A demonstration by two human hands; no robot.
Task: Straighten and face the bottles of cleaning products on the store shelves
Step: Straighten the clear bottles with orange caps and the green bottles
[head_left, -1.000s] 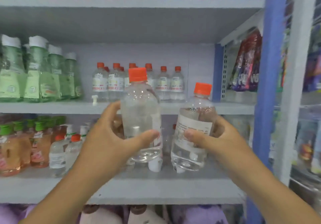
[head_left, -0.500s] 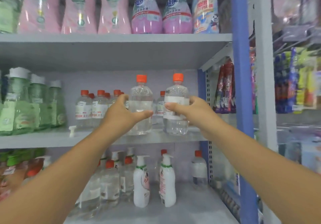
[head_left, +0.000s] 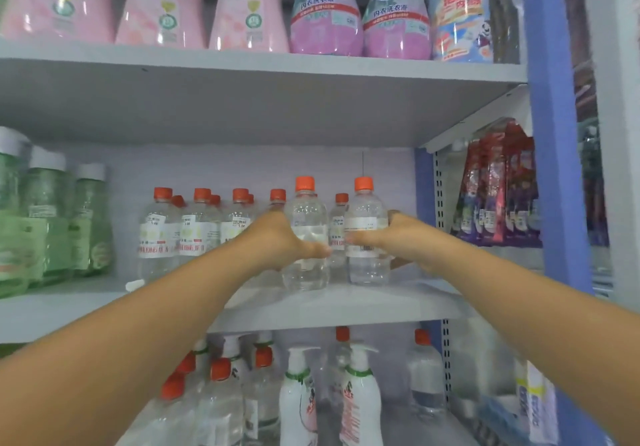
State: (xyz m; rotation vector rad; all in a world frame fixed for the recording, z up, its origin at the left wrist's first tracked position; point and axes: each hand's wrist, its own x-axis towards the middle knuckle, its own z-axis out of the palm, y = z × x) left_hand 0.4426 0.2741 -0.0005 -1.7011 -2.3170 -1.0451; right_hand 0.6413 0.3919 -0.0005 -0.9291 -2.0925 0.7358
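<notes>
Two clear bottles with orange caps stand upright on the middle shelf [head_left: 346,303], near its front. My left hand [head_left: 277,241] grips the left bottle [head_left: 306,217], thumb across its front. Around the right bottle [head_left: 366,224], whose white label faces partly sideways, my right hand [head_left: 398,238] is curled. Behind them several matching orange-capped bottles [head_left: 194,231] stand in rows with their labels forward.
Green bottles with white caps [head_left: 45,224] fill the middle shelf's left end. Pink and lilac detergent bottles [head_left: 325,20] line the top shelf. White pump bottles [head_left: 356,400] and more clear bottles stand on the lower shelf. A blue upright [head_left: 554,168] and hanging packets [head_left: 498,186] border the right.
Both hands have lifted the two bottles from the lower shelf up to the middle shelf and set them down near its front, pushing them further in over the last half second.
</notes>
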